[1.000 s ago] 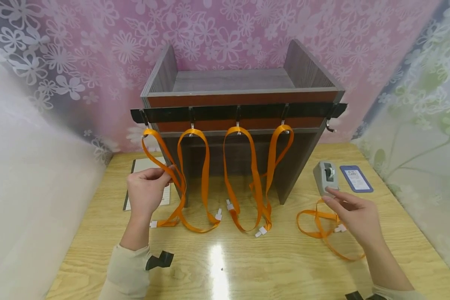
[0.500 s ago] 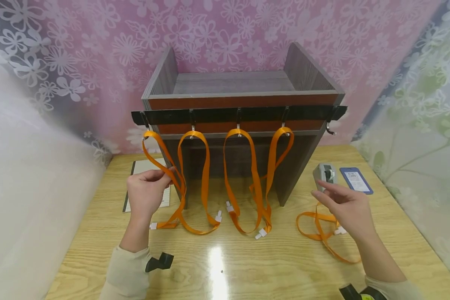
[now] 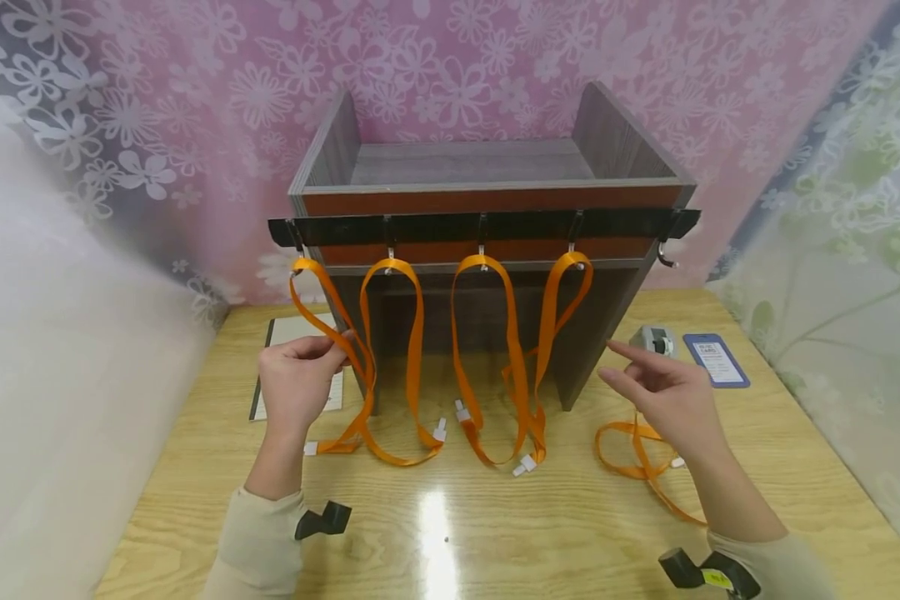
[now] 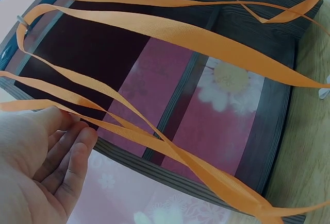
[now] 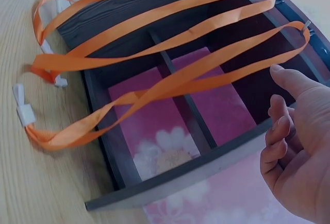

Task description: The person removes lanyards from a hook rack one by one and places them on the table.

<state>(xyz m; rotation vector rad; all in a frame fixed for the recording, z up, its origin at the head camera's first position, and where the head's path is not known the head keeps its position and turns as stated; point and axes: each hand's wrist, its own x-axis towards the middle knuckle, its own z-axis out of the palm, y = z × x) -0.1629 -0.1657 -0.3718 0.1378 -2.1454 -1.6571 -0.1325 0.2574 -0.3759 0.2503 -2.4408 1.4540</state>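
Several orange lanyards hang by their loops from hooks on a black rail (image 3: 435,227). At the far left, my left hand (image 3: 296,379) pinches a strap of the leftmost lanyard (image 3: 311,265) between thumb and fingertips. The second lanyard (image 3: 414,350), third lanyard (image 3: 512,333) and fourth lanyard (image 3: 548,325) trail down to white clips on the table. My right hand (image 3: 675,400) holds nothing, its fingers loosely bent, in the air right of the fourth lanyard. Beneath it, a loose lanyard (image 3: 649,473) lies partly hidden on the table.
The rail is fixed across a grey wooden stand (image 3: 471,158). A bare hook (image 3: 667,257) sits at the rail's right end. On the right lie a tape dispenser (image 3: 652,338) and a blue card holder (image 3: 717,361). A notebook (image 3: 285,329) lies behind my left hand.
My right hand has moved left, away from above the loose lanyard and toward the stand. My left hand stays at the leftmost lanyard.
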